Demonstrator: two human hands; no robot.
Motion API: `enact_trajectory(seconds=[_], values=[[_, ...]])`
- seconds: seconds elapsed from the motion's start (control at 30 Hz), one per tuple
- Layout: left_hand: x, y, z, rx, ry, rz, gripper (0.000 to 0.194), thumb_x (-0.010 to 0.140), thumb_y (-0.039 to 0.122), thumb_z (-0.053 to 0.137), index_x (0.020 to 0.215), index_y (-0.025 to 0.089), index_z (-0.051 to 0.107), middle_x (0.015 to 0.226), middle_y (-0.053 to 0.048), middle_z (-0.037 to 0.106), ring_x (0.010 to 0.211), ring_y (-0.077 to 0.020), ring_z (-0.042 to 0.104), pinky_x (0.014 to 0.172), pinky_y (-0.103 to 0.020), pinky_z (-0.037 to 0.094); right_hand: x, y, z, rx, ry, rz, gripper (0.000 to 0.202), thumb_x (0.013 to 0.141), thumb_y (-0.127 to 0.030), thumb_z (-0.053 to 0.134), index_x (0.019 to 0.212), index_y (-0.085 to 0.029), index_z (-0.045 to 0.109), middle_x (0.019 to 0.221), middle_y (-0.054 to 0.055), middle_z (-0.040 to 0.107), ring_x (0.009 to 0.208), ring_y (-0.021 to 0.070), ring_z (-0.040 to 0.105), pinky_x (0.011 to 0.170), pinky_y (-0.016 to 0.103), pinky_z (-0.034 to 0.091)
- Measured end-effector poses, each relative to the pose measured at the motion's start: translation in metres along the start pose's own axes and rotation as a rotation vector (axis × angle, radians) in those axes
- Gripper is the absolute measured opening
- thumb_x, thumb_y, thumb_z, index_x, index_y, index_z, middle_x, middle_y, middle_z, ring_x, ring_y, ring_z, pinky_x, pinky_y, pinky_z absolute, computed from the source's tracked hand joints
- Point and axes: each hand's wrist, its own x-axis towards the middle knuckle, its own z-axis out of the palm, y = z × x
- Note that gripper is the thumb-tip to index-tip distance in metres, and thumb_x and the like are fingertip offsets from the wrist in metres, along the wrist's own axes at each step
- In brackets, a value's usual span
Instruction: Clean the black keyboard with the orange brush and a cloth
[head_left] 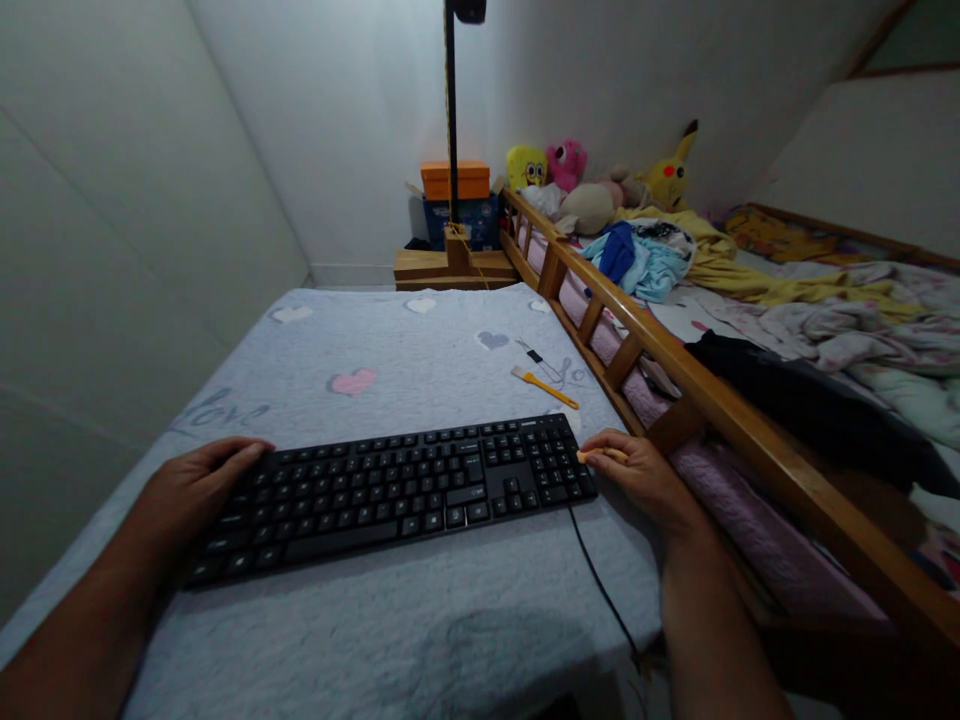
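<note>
A black keyboard (pixel 420 485) lies slightly aslant on the light bedspread, its cable (pixel 600 580) trailing toward the front right. My left hand (pixel 202 485) grips the keyboard's left end, thumb on the top edge and the other fingers partly hidden. At the opposite end, my right hand (pixel 637 465) pinches a small peach-orange tool (pixel 600 455) whose blunt tip is by the number pad's right edge; its exact kind is unclear. Beyond the keyboard lies a yellow-handled brush (pixel 546 385) with pale bristles. Near it is a thin looped wire with a black piece (pixel 534 355).
A wooden bed rail (pixel 645 335) runs along the right side, close to my right arm. Past it are rumpled blankets, clothes and plush toys. At the far end an orange box (pixel 455 181) sits on a blue box, beside a black pole (pixel 451 120) on a wooden base.
</note>
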Motion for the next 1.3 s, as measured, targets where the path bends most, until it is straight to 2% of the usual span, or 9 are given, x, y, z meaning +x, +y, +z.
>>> enact_trajectory(seconds=[0.2,0.33,0.47,0.57,0.73,1.0,1.2,1.3], values=[[-0.001,0.004,-0.002,0.021,-0.011,0.025,0.05,0.068,0.06,0.058,0.093,0.019,0.075,0.098,-0.007,0.078,0.097,-0.031,0.068,0.085,-0.037,0.05,0.024,-0.007,0.011,-0.138,0.155,-0.11,0.018,0.08,-0.036,0.068,0.082,-0.02,0.073,0.088,0.007,0.071,0.089,0.0237,0.066,0.081,0.036,0.05],[-0.001,0.005,-0.003,0.026,-0.038,0.009,0.052,0.068,0.06,0.058,0.094,0.019,0.075,0.102,-0.008,0.077,0.101,-0.0316,0.067,0.092,-0.04,0.048,0.035,-0.011,0.016,-0.236,0.181,-0.179,0.016,0.082,-0.034,0.065,0.082,-0.02,0.073,0.089,0.006,0.069,0.089,0.0229,0.066,0.082,0.036,0.049],[-0.005,0.01,-0.003,0.013,-0.021,0.003,0.051,0.068,0.059,0.057,0.093,0.018,0.075,0.102,-0.008,0.077,0.101,-0.0312,0.067,0.091,-0.039,0.049,0.036,-0.013,0.017,-0.298,0.183,-0.229,0.016,0.084,-0.032,0.064,0.082,-0.02,0.074,0.085,0.005,0.067,0.087,0.0216,0.065,0.081,0.034,0.048],[-0.006,0.011,-0.003,0.001,-0.012,0.009,0.05,0.068,0.061,0.057,0.092,0.02,0.075,0.099,-0.007,0.078,0.097,-0.0311,0.068,0.086,-0.038,0.051,0.033,-0.012,0.015,-0.305,0.164,-0.233,0.015,0.084,-0.031,0.064,0.082,-0.02,0.074,0.087,0.006,0.067,0.088,0.0216,0.064,0.08,0.033,0.049],[-0.001,0.005,-0.003,0.018,-0.008,0.002,0.05,0.067,0.06,0.059,0.093,0.02,0.075,0.1,-0.008,0.077,0.1,-0.0317,0.068,0.091,-0.039,0.048,0.024,-0.012,0.011,-0.318,0.113,-0.229,0.014,0.085,-0.028,0.062,0.085,-0.021,0.074,0.089,0.006,0.067,0.088,0.0212,0.064,0.08,0.033,0.049],[0.0,0.004,-0.001,0.013,-0.017,0.009,0.052,0.068,0.061,0.057,0.093,0.019,0.074,0.1,-0.007,0.077,0.1,-0.0305,0.068,0.087,-0.036,0.049,0.008,-0.015,0.007,-0.311,0.03,-0.203,0.014,0.087,-0.028,0.061,0.086,-0.022,0.074,0.089,0.005,0.065,0.088,0.0204,0.064,0.078,0.031,0.049],[-0.003,0.01,-0.002,0.027,-0.022,-0.003,0.051,0.067,0.061,0.057,0.092,0.019,0.074,0.1,-0.007,0.077,0.099,-0.0308,0.068,0.087,-0.037,0.05,0.001,-0.017,0.005,-0.303,-0.003,-0.163,0.014,0.086,-0.029,0.062,0.084,-0.021,0.074,0.088,0.006,0.066,0.087,0.021,0.063,0.077,0.031,0.049],[-0.006,0.012,-0.002,0.025,-0.015,-0.001,0.052,0.068,0.061,0.056,0.093,0.019,0.075,0.099,-0.007,0.077,0.096,-0.0302,0.07,0.082,-0.036,0.053,-0.002,-0.014,0.003,-0.262,-0.021,-0.165,0.012,0.085,-0.028,0.064,0.083,-0.021,0.074,0.086,0.005,0.066,0.086,0.0209,0.063,0.077,0.031,0.049]])
